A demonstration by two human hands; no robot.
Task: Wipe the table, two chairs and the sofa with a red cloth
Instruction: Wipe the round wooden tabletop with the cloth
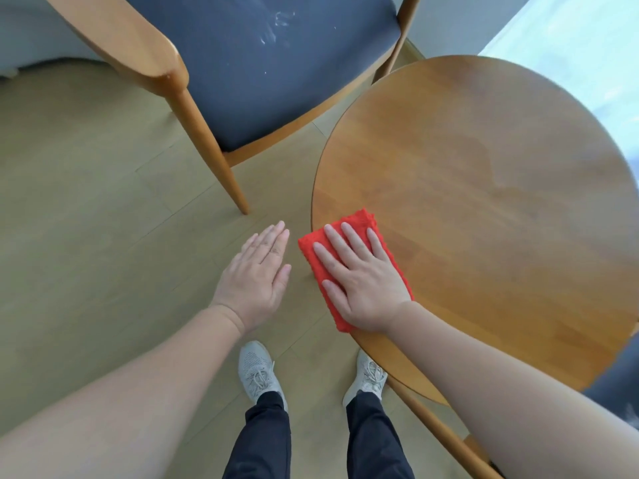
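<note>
A folded red cloth lies on the near left edge of the round wooden table, partly overhanging the rim. My right hand presses flat on the cloth with fingers spread. My left hand hovers open beside the table, over the floor, holding nothing. A wooden chair with a dark blue seat stands at the back left; whitish streaks mark its seat near the top. No sofa is clearly in view.
Light wooden floor spreads to the left. My two feet in grey shoes stand close to the table's near edge. A dark shape shows at the right under the table rim. A bright window area is at the top right.
</note>
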